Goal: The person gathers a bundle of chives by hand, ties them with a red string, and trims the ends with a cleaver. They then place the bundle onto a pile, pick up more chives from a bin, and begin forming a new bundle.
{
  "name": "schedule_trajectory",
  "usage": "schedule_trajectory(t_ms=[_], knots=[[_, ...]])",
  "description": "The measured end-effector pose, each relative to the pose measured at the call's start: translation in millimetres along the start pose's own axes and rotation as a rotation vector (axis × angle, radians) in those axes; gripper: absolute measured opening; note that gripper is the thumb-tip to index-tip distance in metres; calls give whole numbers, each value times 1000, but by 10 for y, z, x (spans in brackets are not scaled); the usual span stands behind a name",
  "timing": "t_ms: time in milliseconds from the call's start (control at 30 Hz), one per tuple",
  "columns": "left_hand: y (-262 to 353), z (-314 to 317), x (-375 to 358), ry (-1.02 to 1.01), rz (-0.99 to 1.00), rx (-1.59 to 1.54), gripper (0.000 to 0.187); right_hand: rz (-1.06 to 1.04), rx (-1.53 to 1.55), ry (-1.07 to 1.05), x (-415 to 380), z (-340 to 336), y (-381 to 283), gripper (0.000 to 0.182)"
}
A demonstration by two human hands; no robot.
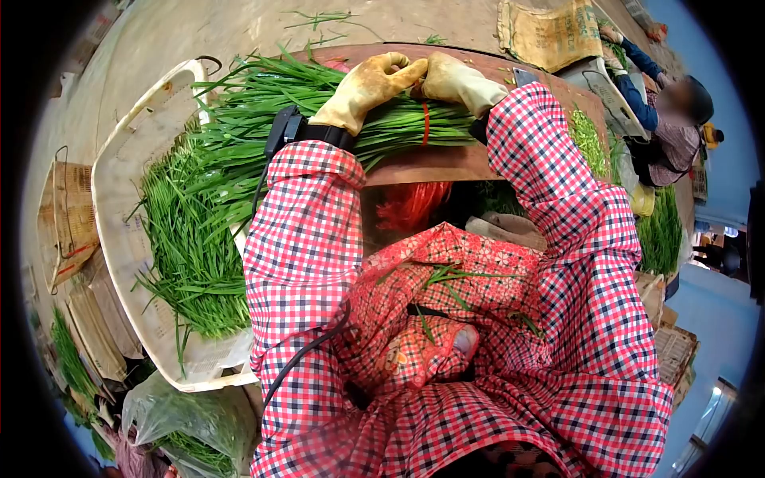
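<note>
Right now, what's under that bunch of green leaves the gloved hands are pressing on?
The bunch of green leaves lies on a brown wooden board. Both gloves, the left hand and the right hand, rest on top. The leaves hide the board directly beneath.

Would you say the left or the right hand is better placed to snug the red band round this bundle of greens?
Probably the right hand: it rests on the bundle of greens just above the red band. The left hand grips the bundle further along, toward the leafy end, so it seems better suited to steadying it.
</note>
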State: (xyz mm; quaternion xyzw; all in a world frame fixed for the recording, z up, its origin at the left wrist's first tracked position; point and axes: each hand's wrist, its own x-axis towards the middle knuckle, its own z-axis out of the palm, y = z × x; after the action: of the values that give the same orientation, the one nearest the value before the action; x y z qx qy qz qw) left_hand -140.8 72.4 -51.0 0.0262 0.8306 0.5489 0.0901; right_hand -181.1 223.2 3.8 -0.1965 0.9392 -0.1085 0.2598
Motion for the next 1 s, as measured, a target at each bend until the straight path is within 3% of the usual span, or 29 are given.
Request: schedule_trajectory(t_ms=[100, 300, 433, 467, 567, 700, 767, 833, 900, 1000], knots=[[-169, 67, 88, 0, 62, -73, 36, 42, -3, -39, 190, 86, 118, 41], [-97, 34, 26, 57, 101, 127, 33, 102, -49, 26, 76, 80, -9, 42], [-220, 68, 102, 106, 129, 144, 30, 117, 102, 286, 36, 404, 71, 37], [-217, 64, 99, 102, 119, 133, 30, 161, 122, 270, -42, 438, 48, 36], [-240, 79, 101, 106, 110, 101, 29, 153, -130, 401, -157, 546, -98, 37], [-126, 56, 63, 100, 58, 165, 29, 204, -219, 313, -13, 641, -99, 37], [-474, 78, 200, 133, 341, -23, 28, 181, 111, 419, -113, 652, -68, 34], [-496, 60, 194, 97, 335, -104, 29, 98, 302, 574, -132, 713, -5, 33], [-410, 16, 227, -8, 41, -74, 32, 57, 211, 554, -95, 655, 49, 34], [-206, -3, 160, 55, -62, 80, 30, -7, -28, 579, 11, 593, 47, 35]])
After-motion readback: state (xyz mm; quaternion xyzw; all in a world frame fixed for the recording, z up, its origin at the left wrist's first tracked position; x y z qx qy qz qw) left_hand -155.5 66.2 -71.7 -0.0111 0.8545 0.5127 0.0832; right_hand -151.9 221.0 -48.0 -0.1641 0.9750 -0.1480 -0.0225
